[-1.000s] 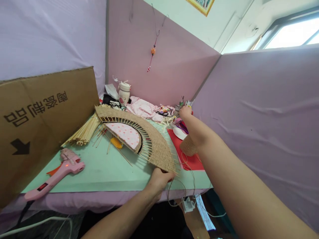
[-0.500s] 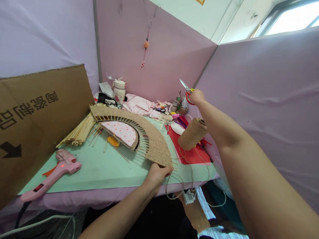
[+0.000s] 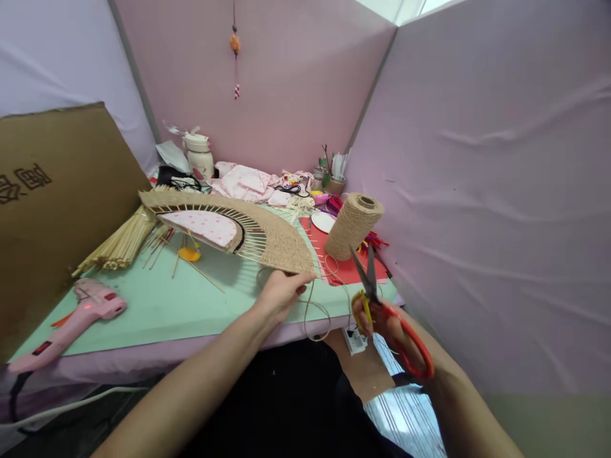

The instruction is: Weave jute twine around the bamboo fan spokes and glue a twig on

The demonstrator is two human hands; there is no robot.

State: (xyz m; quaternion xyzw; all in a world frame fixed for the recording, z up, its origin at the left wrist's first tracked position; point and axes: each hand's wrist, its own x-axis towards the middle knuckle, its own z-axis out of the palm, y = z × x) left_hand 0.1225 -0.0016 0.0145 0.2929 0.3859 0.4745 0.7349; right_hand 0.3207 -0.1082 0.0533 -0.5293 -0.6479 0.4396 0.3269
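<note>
My left hand [image 3: 282, 294] pinches the near right end of a fan-shaped woven piece [image 3: 286, 245], made of brown twine on thin sticks. Its inner half-circle [image 3: 205, 228] is covered in white cloth with pink dots. A loose strand of twine [image 3: 329, 321] loops down from that end past the table edge. In my right hand [image 3: 389, 324] are scissors [image 3: 370, 283] with one yellow and one red handle, blades parted and pointing up. They are held apart from the twine, in front of the twine spool [image 3: 354, 226], which stands tilted on red sheets.
A pink glue gun [image 3: 76, 321] lies at the left front, near a bundle of thin sticks [image 3: 119, 242] and a cardboard sheet [image 3: 62, 191]. Farther back are a white bottle [image 3: 199, 156], pink cloth [image 3: 243, 181] and small pots [image 3: 334, 184]. A power strip [image 3: 354, 340] hangs below the edge.
My right hand has brought the scissors down from the back right to near the table's front edge, and their blades now stand wider apart. My left hand keeps its hold on the woven piece.
</note>
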